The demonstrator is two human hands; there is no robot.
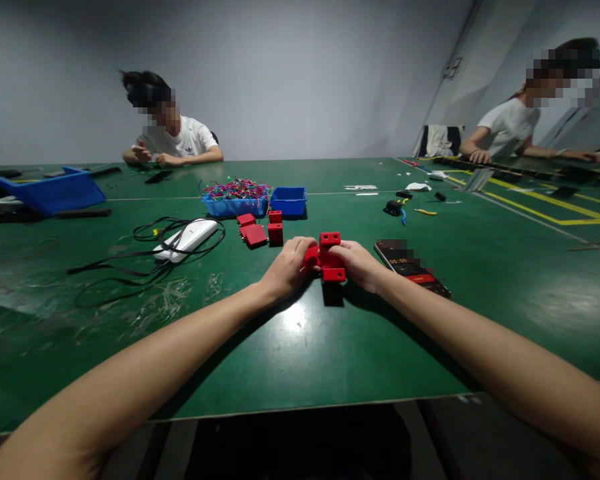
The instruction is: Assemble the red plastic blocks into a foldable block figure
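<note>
Red block [334, 274] with round holes in its ends is held just above the green surface [260, 360], near the middle, its dark shadow falling below it. The right hand [359, 265] is clamped on its right side, the thumb lying across the middle part. The left hand [291, 267] is closed around a smaller red piece [311, 257], which sits against the block's left side; whether the two are joined, I cannot tell. Beyond the left hand, more red parts [255, 235] lie together, and behind these stand a blue tub [236, 208] heaped with thin coloured pieces and a smaller blue tray [289, 208]. A white power strip [195, 235] with black cable lies to the left, and a phone [405, 262] lies just beside the right forearm. Two people sit farther back
</note>
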